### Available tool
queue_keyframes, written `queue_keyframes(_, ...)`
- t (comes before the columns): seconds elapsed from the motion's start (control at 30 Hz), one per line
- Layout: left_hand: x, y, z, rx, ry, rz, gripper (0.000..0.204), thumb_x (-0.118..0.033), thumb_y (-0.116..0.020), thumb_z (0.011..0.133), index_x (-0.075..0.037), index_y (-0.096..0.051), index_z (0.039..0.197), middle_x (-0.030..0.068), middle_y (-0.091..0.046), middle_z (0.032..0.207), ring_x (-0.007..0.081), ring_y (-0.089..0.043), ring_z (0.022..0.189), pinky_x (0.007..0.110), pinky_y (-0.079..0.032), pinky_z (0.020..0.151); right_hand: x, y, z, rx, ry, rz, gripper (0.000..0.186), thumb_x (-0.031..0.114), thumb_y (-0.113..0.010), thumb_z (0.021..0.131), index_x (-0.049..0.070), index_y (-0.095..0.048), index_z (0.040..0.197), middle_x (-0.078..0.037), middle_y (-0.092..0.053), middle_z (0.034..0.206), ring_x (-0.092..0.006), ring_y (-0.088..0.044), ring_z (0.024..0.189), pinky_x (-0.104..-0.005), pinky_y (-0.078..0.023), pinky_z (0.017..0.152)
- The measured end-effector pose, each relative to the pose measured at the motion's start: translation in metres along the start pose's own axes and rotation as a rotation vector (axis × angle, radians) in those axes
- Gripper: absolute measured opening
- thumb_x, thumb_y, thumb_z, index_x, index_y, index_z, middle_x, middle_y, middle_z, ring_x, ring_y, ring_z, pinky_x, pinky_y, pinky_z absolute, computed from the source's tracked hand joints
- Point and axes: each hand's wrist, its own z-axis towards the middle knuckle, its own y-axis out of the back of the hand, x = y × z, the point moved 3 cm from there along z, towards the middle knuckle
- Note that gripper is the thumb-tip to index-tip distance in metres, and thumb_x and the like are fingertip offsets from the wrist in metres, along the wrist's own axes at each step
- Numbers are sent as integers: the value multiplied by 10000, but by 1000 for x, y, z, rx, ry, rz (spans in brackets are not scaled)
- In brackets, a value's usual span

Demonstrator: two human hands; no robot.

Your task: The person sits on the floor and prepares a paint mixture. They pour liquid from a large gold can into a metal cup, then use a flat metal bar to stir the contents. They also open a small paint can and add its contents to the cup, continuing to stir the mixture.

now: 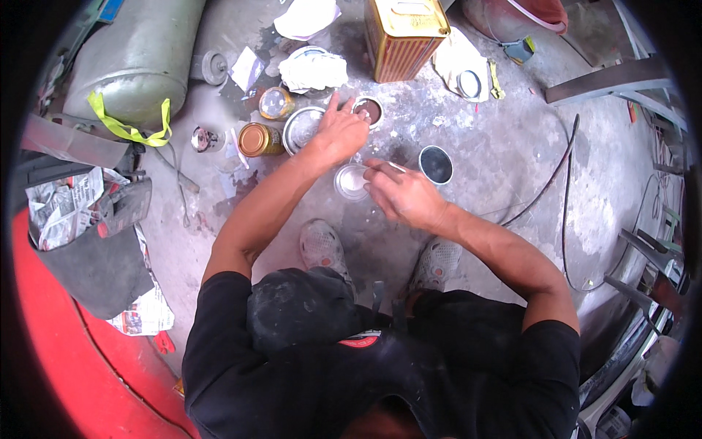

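Observation:
My left hand (342,133) reaches forward with its fingers apart, at the left rim of a round container with dark brown contents (369,110). It seems to touch that rim. My right hand (406,194) is closed in a pinch, and a thin whitish stick (396,167) shows at its fingers. Its fingertips are over the edge of a small container with pale contents (351,180). To its right stands a container with dark, nearly black contents (436,165). A wide grey metal tin (301,130) is under and beside my left wrist.
Further left are a gold-lidded tin (254,139), an amber jar (276,103) and a stained cup (205,139). A tall rectangular can (406,40) stands ahead, near crumpled white paper (313,71). A grey cylinder tank (139,58) lies left; a dark cable (567,168) trails right.

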Motion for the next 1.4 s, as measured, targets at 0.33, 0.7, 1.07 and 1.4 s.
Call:
queue_keyframes(0.33, 10, 10, -6, -22, 3, 19, 436, -128, -425, 977, -62, -622, 1361, 116, -621, 1403, 334, -368, 1482, 658, -73, 1218, -1, -1, 21, 10, -138, 59, 288, 112, -686, 907, 73, -592, 1176, -187, -682, 1084, -407, -688, 907, -472, -586, 760)
queue_keyframes(0.7, -55, -98, -165, -622, 554, -1247, 634, -196, -842, 800, -42, -550, 1341, 155, -649, 1226, 251, -653, 1133, 382, -540, 933, -15, -11, 13, 160, -267, 13, 407, 166, -668, 933, 133, -567, 1325, -196, -657, 1212, -415, -667, 979, -483, -566, 822)
queue_keyframes(1.07, -59, -106, -115, -425, 450, -1172, 946, -279, -821, 812, -69, -274, 1554, 285, -507, 1410, 470, -504, 1287, 504, -437, 1057, -28, -48, 19, 350, -246, 13, 876, 368, -759, 879, -32, -315, 1520, -331, -494, 1407, -502, -589, 1175, -507, -532, 961)
queue_keyframes(1.4, -31, -110, -191, -706, 572, -948, 483, -139, -742, 856, -50, -605, 1311, 197, -638, 1281, 367, -608, 1218, 426, -489, 1016, -28, -68, 15, 260, -176, -1, 839, 305, -810, 833, 22, -377, 1494, -264, -501, 1432, -465, -560, 1226, -490, -517, 995)
